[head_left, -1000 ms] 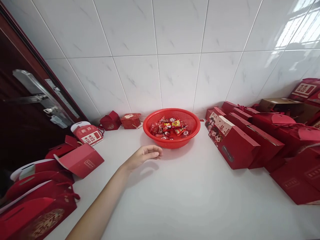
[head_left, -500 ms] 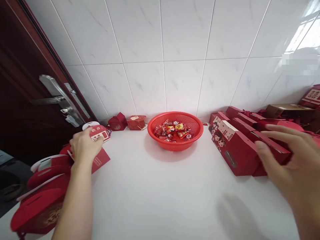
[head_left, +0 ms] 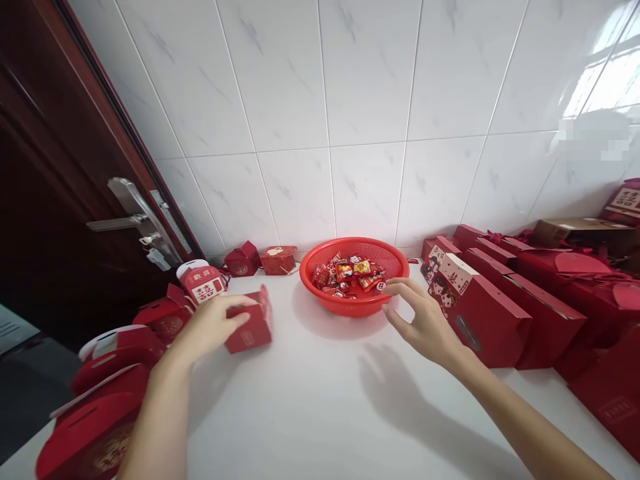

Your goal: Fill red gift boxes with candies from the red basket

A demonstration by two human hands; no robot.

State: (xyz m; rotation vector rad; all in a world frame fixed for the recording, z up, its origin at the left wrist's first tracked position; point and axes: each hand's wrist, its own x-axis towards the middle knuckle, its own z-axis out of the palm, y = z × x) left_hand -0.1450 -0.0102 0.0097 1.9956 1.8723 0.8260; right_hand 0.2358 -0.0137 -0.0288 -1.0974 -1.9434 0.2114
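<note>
The red basket [head_left: 350, 307] stands upright on the white surface [head_left: 310, 420], near the tiled wall [head_left: 370, 87] behind it. Its raised rim seems to keep the loose wrapped sweets [head_left: 353, 272] together, and its middle position probably suits a reach from either side.

To the left of the basket and nearer the person, the left hand [head_left: 215, 323] grasps a small red box [head_left: 251, 331] at its upper edge, the thumb along the near side. That grip likely steadies the box while leaving most of it uncovered; a flap sticks up at its top. Whether its base touches the surface cannot be told.

At the basket's right front edge, the right hand [head_left: 423, 327] has its fingers apart and loosely curved, with nothing visible in them. Its fingertips overlap the rim in view, but contact cannot be made out.

Farther left of the basket, a row of red gift boxes [head_left: 95, 427] stands close together; to its right, taller red boxes [head_left: 480, 300] are lined up side by side. Both groups appear set aside so that the area in front of the basket stays free for the hands. Just left of the basket, by the wall, sit a house-shaped box [head_left: 243, 260] and a patterned box [head_left: 279, 261].
</note>
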